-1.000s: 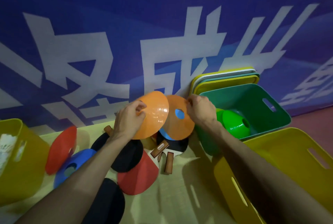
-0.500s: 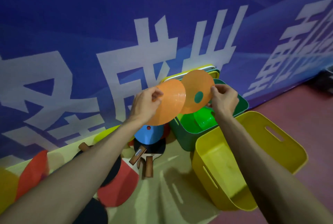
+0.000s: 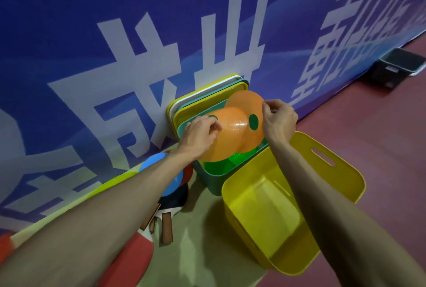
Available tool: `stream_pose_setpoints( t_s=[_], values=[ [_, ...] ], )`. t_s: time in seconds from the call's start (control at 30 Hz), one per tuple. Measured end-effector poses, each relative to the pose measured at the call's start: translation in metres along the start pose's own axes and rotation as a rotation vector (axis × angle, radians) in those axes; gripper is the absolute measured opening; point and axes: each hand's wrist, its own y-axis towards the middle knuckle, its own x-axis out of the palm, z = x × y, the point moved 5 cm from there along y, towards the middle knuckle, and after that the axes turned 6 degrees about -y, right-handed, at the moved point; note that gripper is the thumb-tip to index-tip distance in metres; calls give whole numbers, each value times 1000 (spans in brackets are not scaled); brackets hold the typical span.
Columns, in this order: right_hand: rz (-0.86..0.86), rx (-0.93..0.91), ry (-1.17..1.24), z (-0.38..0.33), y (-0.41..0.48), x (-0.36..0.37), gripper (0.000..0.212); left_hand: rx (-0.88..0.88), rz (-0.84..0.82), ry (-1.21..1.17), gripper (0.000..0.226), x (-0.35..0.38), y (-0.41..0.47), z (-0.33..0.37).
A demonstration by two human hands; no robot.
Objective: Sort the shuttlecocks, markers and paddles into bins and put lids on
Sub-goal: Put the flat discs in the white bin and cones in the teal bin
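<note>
Nearest the camera, paddles (image 3: pixel 129 261) with red and black faces and wooden handles were left lying on the pale mat (image 3: pixel 198 240), beside an empty yellow bin (image 3: pixel 322 229) standing partly on the red floor (image 3: pixel 380 125). A blue marker (image 3: pixel 161 171) was seen just behind the left forearm. Beyond these, two orange disc markers were held over the green bin (image 3: pixel 207 178): the left marker (image 3: pixel 228 134) was pinched at its rim by the fingers (image 3: pixel 212 126) of the left hand (image 3: pixel 198 139), the right marker (image 3: pixel 249 111) by the fingers (image 3: pixel 267 108) of the right hand (image 3: pixel 279 120), their edges overlapping. A second earlier both discs had been lifted above the paddle pile; they had since been carried rightward and were now poised above the bin's opening, where bright green markers (image 3: pixel 221 164) already lay. Release into the bin appeared to be the step at hand, with paddles and remaining markers yet to be sorted. Farthest back, a stack of lids (image 3: pixel 202 95) was propped against the blue banner (image 3: pixel 138 33), none yet fitted.
</note>
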Motion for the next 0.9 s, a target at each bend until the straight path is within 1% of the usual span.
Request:
stream_pose_setpoints(
  t_s=[0.13, 0.23, 0.37, 0.47, 0.6, 0.73, 0.9],
  values=[
    [-60, -88, -19, -5, 7, 24, 24, -47, -47, -19, 17, 16, 15, -7],
    [-169, -159, -21, -8, 2, 50, 22, -49, -44, -54, 17, 19, 13, -19],
    [-343, -167, -32, -8, -14, 88, 21, -107, 51, -121, 19, -1, 1, -51],
    [-461, -218, -20, -18, -29, 105, 23, -183, 154, -168, 25, -26, -17, -80],
    [-551, -312, -25, -39, -56, 125, 24, -311, 234, -158, 24, -57, -50, -118],
    [-638, -425, -44, -62, -96, 146, 25, -448, 315, -197, 25, -82, -99, -157],
    [-767, -523, -65, -90, -155, 172, 24, -571, 389, -229, 24, -100, -166, -195]
  ],
)
